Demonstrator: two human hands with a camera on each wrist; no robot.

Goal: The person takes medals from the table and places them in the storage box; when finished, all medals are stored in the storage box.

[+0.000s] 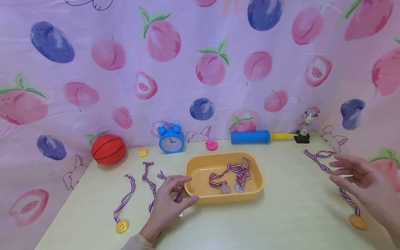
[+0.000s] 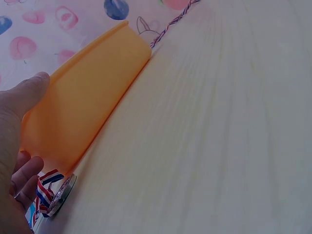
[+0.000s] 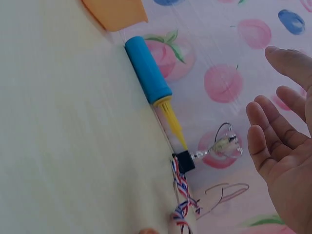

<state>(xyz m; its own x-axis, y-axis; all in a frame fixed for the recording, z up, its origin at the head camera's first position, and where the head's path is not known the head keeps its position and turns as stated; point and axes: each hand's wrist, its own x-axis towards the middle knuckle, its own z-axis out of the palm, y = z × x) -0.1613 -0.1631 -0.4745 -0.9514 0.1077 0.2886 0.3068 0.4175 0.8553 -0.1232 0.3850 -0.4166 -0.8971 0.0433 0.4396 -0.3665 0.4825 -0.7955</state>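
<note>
My left hand [image 1: 168,199] spans the near left corner of an orange plastic tub [image 1: 220,198], its thumb and forefinger apart at the rim. Beneath its lower fingers lies a silver medal [image 2: 62,195] with a striped ribbon. Inside the tub are a silver medal [image 1: 239,187] and a duller medal [image 1: 225,189], their red, white and blue ribbons bunched. My right hand [image 1: 368,180] hovers at the right with loose, spread fingers, holding nothing. It hides part of the ribbon of a bronze-gold medal [image 1: 358,221]. Left of my left hand lies a gold medal [image 1: 122,226].
Along the back stand a red ball [image 1: 108,149], yellow block [image 1: 143,153], blue alarm clock [image 1: 171,139], pink duck [image 1: 211,144], blue hand pump [image 1: 250,137] and small trophy [image 1: 307,125]. A fruit-print cloth [image 1: 175,76] hangs behind the table. More ribbons [image 1: 152,185] lie beside my left hand.
</note>
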